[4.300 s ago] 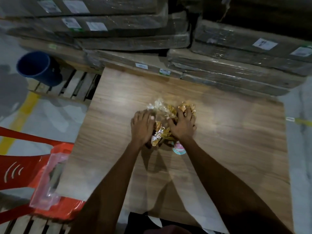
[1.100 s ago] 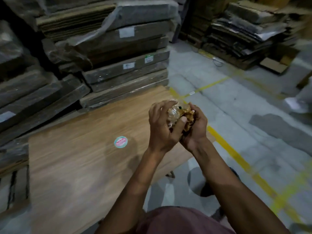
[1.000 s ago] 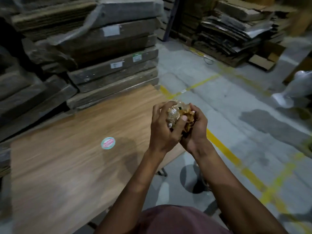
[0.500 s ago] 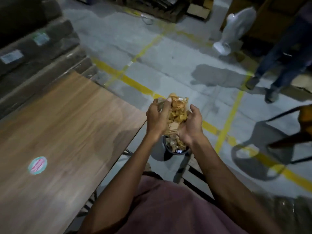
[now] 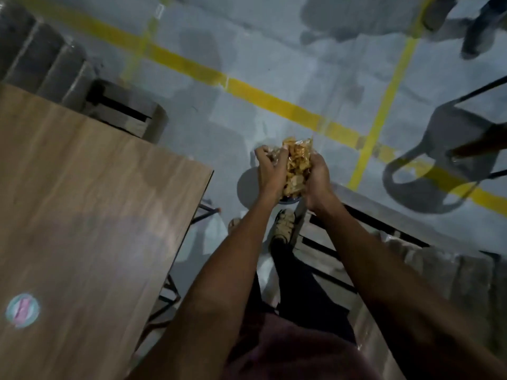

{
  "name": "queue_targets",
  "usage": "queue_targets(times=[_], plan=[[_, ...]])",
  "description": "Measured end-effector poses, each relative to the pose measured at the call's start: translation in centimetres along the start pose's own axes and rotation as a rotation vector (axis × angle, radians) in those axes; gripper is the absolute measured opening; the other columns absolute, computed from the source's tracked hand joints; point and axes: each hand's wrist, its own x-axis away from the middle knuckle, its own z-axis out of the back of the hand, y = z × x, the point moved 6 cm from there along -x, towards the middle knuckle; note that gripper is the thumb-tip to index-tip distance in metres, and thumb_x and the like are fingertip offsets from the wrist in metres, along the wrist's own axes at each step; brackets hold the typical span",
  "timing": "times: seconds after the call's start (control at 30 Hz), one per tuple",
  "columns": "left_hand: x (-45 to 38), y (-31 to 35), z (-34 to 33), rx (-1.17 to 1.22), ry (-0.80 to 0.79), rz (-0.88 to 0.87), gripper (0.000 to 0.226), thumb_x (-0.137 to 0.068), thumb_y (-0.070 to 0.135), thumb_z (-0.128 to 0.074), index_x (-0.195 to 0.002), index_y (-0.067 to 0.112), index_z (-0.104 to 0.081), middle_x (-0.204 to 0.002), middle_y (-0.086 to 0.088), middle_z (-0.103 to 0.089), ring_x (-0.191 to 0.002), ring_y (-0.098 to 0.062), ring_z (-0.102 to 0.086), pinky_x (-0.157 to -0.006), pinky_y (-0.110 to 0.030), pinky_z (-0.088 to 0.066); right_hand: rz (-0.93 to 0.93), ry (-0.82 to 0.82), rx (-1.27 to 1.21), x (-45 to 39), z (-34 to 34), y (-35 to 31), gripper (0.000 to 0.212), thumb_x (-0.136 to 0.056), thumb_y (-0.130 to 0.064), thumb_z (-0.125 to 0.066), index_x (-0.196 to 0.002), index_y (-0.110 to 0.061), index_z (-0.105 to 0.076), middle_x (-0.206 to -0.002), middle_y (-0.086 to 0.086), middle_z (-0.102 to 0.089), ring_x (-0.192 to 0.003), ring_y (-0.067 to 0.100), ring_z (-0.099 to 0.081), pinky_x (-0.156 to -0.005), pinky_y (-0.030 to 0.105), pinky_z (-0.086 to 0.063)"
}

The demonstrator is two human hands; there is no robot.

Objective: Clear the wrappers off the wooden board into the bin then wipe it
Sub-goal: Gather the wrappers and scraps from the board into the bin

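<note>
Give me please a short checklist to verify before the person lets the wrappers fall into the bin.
1. Wrappers gathered in one bundle between both hands: ok.
2. Left hand and right hand both curled around the bundle: ok.
3. Bundle is above the bin: ok, the dark rim shows just under the hands.
4. Bin has room for the bundle: cannot tell, the hands hide nearly all of it.
5. Wooden board free of wrappers: not ok, a round sticker-like piece lies on it.
6. Cloth ready for wiping: cannot tell, none is in view.
</note>
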Motion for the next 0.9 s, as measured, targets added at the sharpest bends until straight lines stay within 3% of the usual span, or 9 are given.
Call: queue_targets(times=[0.17, 0.27, 0.33, 0.47, 0.57, 0.63, 0.7, 0.8, 0.9], plan=[[-10.7, -10.4, -6.2, -0.111, 0.047, 0.079, 0.053, -0.085, 0.085, -0.034, -0.117, 0.045, -0.049, -0.124, -0.001, -0.066, -0.113, -0.024, -0.064, -0.096, -0.051, -0.055, 0.069, 0.124, 0.232, -12.2, 3.2, 3.6, 0.033, -0.104, -0.03, -0.043, -0.127, -0.017, -0.063, -0.129, 0.009, -0.066, -0.117, 0.026, -0.065, -0.105, 0.05, -0.052], [-16.6, -18.1, -9.5, -0.186, 0.01, 0.231, 0.079, -0.082, 0.088, -0.02, -0.142, 0.045, -0.046, -0.149, -0.005, -0.053, -0.135, -0.03, -0.052, -0.11, -0.057, -0.045, 0.122, 0.145, 0.363, -18.7, 5.4, 6.0, 0.032, -0.108, -0.02, -0.043, -0.134, -0.008, -0.058, -0.131, 0.008, -0.06, -0.116, 0.02, -0.059, -0.098, 0.03, -0.05], [-19.0, -21.0, -11.0, -0.21, -0.006, 0.33, 0.079, -0.087, 0.083, -0.015, -0.15, 0.043, -0.04, -0.158, -0.008, -0.043, -0.143, -0.035, -0.042, -0.117, -0.059, -0.036, 0.122, 0.138, 0.45, -22.9, 6.9, 8.7, 0.036, -0.109, -0.023, -0.045, -0.14, -0.008, -0.053, -0.132, 0.003, -0.056, -0.119, 0.018, -0.054, -0.092, 0.013, -0.044], [-23.3, -26.5, -13.5, -0.05, -0.028, 0.436, 0.065, -0.105, 0.064, -0.016, -0.159, 0.03, -0.032, -0.161, -0.011, -0.039, -0.146, -0.034, -0.039, -0.118, -0.046, -0.034, 0.043, 0.074, 0.531, -30.2, 8.9, 14.9, 0.048, -0.106, -0.036, -0.051, -0.149, -0.02, -0.039, -0.134, -0.003, -0.05, -0.127, 0.022, -0.051, -0.111, 0.046, -0.045], [-26.0, -30.5, -14.1, -0.045, -0.01, 0.457, 0.067, -0.102, 0.069, -0.019, -0.16, 0.036, -0.023, -0.163, -0.01, -0.035, -0.146, -0.035, -0.038, -0.12, -0.054, -0.034, 0.034, 0.082, 0.564, -33.5, 9.5, 17.1, 0.049, -0.104, -0.026, -0.056, -0.149, -0.016, -0.04, -0.129, -0.004, -0.051, -0.123, 0.017, -0.05, -0.113, 0.047, -0.043], [-27.0, -32.3, -13.9, -0.089, 0.043, 0.456, 0.074, -0.097, 0.074, -0.024, -0.16, 0.036, -0.023, -0.164, -0.01, -0.033, -0.146, -0.036, -0.038, -0.119, -0.057, -0.033, 0.027, 0.064, 0.602, -35.1, 9.5, 17.9, 0.057, -0.102, -0.024, -0.06, -0.152, -0.013, -0.036, -0.141, 0.005, -0.053, -0.129, 0.023, -0.052, -0.114, 0.049, -0.043], [-27.2, -32.3, -13.7, -0.201, 0.08, 0.384, 0.076, -0.096, 0.073, -0.029, -0.16, 0.033, -0.024, -0.165, -0.01, -0.03, -0.149, -0.035, -0.033, -0.121, -0.055, -0.03, 0.02, 0.072, 0.68, -36.0, 9.7, 18.3, 0.065, -0.101, -0.026, -0.062, -0.155, -0.008, -0.031, -0.15, 0.012, -0.049, -0.136, 0.028, -0.048, -0.117, 0.047, -0.039], [-26.7, -30.2, -13.4, -0.604, 0.097, 0.101, 0.058, -0.105, 0.048, -0.043, -0.159, 0.032, -0.028, -0.164, -0.014, -0.026, -0.147, -0.035, -0.031, -0.117, -0.053, -0.034, 0.055, 0.093, 0.887, -37.2, 9.8, 19.0, 0.068, -0.095, -0.034, -0.068, -0.149, -0.007, -0.038, -0.145, 0.019, -0.047, -0.135, 0.035, -0.046, -0.115, 0.048, -0.037], [-26.6, -29.6, -14.8, -1.061, -0.063, -0.167, 0.054, -0.104, 0.026, -0.052, -0.155, 0.036, -0.036, -0.159, -0.011, -0.032, -0.145, -0.032, -0.033, -0.111, -0.05, -0.042, 0.061, 0.077, 1.013, -37.7, 9.5, 19.8, 0.059, -0.091, -0.032, -0.074, -0.137, -0.009, -0.045, -0.135, 0.017, -0.047, -0.123, 0.035, -0.051, -0.104, 0.041, -0.042]])
